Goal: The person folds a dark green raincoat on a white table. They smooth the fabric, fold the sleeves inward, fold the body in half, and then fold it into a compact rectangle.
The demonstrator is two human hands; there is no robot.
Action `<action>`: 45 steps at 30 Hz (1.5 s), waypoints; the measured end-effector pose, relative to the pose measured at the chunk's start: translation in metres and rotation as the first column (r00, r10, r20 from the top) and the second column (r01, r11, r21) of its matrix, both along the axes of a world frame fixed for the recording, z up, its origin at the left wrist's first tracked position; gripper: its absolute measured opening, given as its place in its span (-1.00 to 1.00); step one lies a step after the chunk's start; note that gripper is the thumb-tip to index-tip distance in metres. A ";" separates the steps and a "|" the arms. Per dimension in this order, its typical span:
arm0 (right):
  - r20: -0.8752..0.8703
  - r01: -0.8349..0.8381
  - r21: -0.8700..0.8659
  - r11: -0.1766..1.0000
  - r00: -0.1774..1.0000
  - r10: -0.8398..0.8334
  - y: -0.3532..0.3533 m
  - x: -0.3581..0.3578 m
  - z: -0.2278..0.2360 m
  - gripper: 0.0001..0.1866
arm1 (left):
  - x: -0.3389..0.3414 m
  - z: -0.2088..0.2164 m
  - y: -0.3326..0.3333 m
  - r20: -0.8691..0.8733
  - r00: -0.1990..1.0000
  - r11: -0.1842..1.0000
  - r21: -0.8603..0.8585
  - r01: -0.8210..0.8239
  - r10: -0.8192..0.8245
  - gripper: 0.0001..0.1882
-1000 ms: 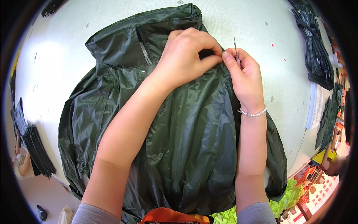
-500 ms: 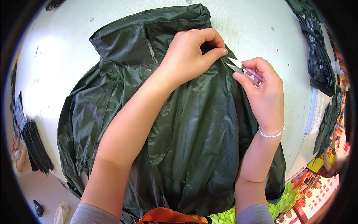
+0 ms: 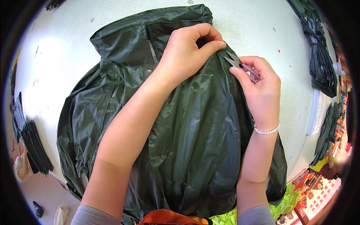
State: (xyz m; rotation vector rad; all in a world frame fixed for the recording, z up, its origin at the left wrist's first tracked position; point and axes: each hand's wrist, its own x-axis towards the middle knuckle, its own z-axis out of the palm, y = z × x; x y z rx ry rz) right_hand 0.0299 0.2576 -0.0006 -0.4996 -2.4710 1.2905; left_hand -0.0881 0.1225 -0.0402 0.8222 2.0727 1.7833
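Note:
A dark green raincoat [image 3: 195, 142] lies spread over the table, its collar toward the far side. My left hand [image 3: 191, 48] pinches the coat's fabric near the right shoulder, just below the collar; thumb and forefinger are pressed together there. Small thread snips [image 3: 249, 71] with a purple handle are held in my right hand [image 3: 262, 86]. Their blades are parted and point at the coat's shoulder edge, a little below my left fingertips. Whether the blades touch the fabric I cannot tell. A beaded bracelet [image 3: 267, 130] circles my right wrist.
The pale table [image 3: 258, 22] extends beyond the coat. A tied bundle of dark strips [image 3: 320, 56] lies at the right edge, with more dark fabric [image 3: 326, 131] nearer. Dark folded pieces [image 3: 35, 146] hang at the left. Bright green material [image 3: 288, 198] shows at the lower right.
My left hand has shifted slightly up along the shoulder edge. The right hand has moved a little left and up, bringing the snips closer to the fabric.

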 end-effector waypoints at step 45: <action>0.101 0.144 -0.258 0.955 0.987 -0.122 -0.006 -0.011 -0.031 -0.94 | -0.003 -0.001 -0.003 -0.427 0.897 0.971 -0.239 0.014 -0.118 -0.88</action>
